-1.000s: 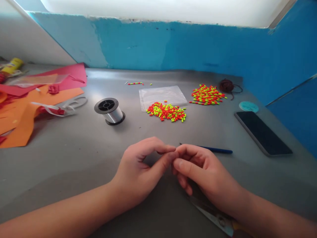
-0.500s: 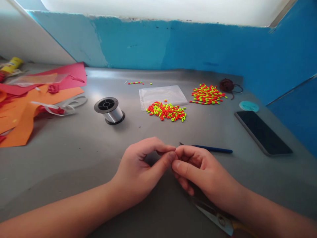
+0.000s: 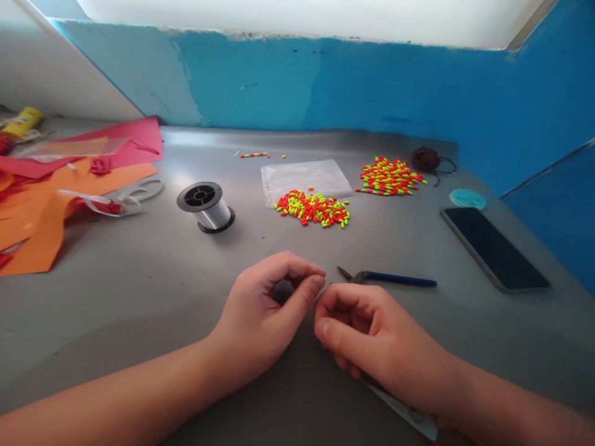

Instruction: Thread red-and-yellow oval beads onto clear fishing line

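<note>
My left hand (image 3: 274, 303) is closed in a pinch, thumb against forefinger; whatever lies between the tips is too small to make out. Just right of it, my right hand (image 3: 372, 328) has its fingers curled in and the thumb pressed to them, and its contents are hidden. A narrow gap parts the two hands. Behind my right hand lie blue-handled pliers (image 3: 400, 279), partly covered. Scissors (image 3: 404, 412) rest beneath my right wrist, mostly hidden. Beyond the hands is a loose heap of red and yellow-green beads (image 3: 316, 209) at the front of a clear plastic bag (image 3: 307, 176).
A spool of clear line (image 3: 211, 214) stands left of the beads. A second bead pile (image 3: 390, 176) sits farther right, near dark yarn (image 3: 425, 160). A phone (image 3: 495, 248) lies at right, below a turquoise disc (image 3: 467, 199). Orange paper (image 3: 41, 229) covers the left side.
The fingertips, touching before, have come apart. My right hand has moved slightly down and left, its fingers curling more, so more of the pliers shows. My left hand has barely shifted.
</note>
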`<state>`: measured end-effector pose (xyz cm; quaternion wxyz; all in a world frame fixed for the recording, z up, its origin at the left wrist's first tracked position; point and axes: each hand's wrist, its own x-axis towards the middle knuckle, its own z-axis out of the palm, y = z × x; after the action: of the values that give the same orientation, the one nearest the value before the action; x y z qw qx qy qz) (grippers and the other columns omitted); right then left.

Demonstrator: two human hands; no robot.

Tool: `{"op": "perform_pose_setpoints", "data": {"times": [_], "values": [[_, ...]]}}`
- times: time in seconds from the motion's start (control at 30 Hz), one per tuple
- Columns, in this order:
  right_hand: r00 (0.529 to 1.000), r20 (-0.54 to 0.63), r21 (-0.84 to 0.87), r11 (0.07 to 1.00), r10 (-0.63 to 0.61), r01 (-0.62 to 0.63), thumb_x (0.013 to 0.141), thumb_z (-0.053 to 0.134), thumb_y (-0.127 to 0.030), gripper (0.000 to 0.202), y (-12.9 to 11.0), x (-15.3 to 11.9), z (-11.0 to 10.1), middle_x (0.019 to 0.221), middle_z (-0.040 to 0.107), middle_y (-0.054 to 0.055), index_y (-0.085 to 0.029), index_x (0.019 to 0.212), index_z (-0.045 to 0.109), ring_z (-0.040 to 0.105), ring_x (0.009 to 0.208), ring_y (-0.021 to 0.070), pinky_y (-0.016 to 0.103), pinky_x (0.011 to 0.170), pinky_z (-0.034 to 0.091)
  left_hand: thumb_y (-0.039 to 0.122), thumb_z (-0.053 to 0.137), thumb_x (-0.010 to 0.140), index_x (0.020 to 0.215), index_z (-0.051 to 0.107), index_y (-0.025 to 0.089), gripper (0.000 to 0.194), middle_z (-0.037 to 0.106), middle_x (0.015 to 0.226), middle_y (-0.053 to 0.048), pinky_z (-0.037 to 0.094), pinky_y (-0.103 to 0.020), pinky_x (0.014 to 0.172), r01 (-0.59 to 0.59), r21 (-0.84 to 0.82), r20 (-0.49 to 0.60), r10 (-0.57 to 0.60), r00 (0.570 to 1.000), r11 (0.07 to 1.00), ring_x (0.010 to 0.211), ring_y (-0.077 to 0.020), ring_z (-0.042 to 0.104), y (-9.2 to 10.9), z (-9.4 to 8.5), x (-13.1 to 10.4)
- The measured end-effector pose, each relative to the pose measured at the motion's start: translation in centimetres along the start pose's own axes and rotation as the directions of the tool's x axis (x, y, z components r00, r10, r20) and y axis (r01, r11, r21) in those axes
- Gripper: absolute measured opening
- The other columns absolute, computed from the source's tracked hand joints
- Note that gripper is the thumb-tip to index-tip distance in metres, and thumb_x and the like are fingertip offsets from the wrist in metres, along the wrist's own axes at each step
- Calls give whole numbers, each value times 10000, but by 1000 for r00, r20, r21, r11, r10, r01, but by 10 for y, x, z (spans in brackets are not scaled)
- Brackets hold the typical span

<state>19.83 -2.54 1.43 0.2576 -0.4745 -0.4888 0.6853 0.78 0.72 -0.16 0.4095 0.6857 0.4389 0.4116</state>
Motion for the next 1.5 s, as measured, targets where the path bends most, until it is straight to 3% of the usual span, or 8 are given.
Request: {"op": "perform_pose_setpoints", "data": {"times": [0.3,0.6,0.7,0.87,1.1,1.27,1.4,1.5], "values": [[906,-276,-301,924,-320,234,933,747,-451,242,-9,-5,-2,642,556,-39,-230,871,671,520,560,129,236,489,426,186,692,1004,949,752,229,92,759,866,38,547,-196,748,-36,50,17,35,999,998,793,-99,698,1,-2,1],[800,-182,-631,692,-572,351,957,727,-416,169,-5,-6,-5,747,669,12,-256,1010,725,636,675,184,269,573,488,71,629,942,934,719,170,134,716,820,-17,539,-208,699,-338,240,188,298,936,910,740,-122,672,4,-3,-4],[742,-98,-736,550,-663,394,1009,657,-267,29,3,-8,-6,783,677,7,-259,998,683,629,674,170,275,603,468,82,629,954,928,714,177,130,699,805,-14,532,-211,687,-358,252,212,309,927,899,724,-126,655,3,-2,-5],[657,25,-799,380,-754,466,1020,560,-80,171,7,-9,-7,818,628,-18,-250,1016,579,572,669,138,281,644,430,85,626,968,942,725,163,128,706,819,-30,529,-208,686,-357,183,246,309,919,916,728,-126,654,1,-3,-4],[675,-88,-688,535,-732,490,1019,566,-96,176,4,-11,-6,789,559,-33,-268,986,545,540,640,139,274,620,460,119,612,1006,961,744,167,148,709,831,-44,540,-235,669,-243,40,296,221,929,969,721,-137,660,5,-3,-4],[716,-167,-675,608,-678,418,1060,598,-175,116,-8,-11,-10,852,672,-18,-278,1009,615,640,709,148,281,660,503,176,655,1016,923,725,193,118,711,827,-16,526,-240,697,-69,-27,230,74,970,997,737,-128,652,5,-1,-2],[747,-106,-892,396,-656,220,1023,685,-336,187,-25,-13,-39,1127,795,86,-272,1198,702,743,979,285,409,834,562,243,678,1028,915,685,186,127,725,942,-29,551,-236,790,148,-201,127,-124,984,968,874,-138,686,3,0,4],[832,-33,-985,158,-554,66,880,836,-531,594,-24,-21,-68,1322,761,174,-233,1374,693,713,1174,427,541,945,552,265,700,1028,885,661,179,172,751,998,-36,557,-225,834,229,-307,108,-205,973,924,909,-127,704,1,0,8]]}}
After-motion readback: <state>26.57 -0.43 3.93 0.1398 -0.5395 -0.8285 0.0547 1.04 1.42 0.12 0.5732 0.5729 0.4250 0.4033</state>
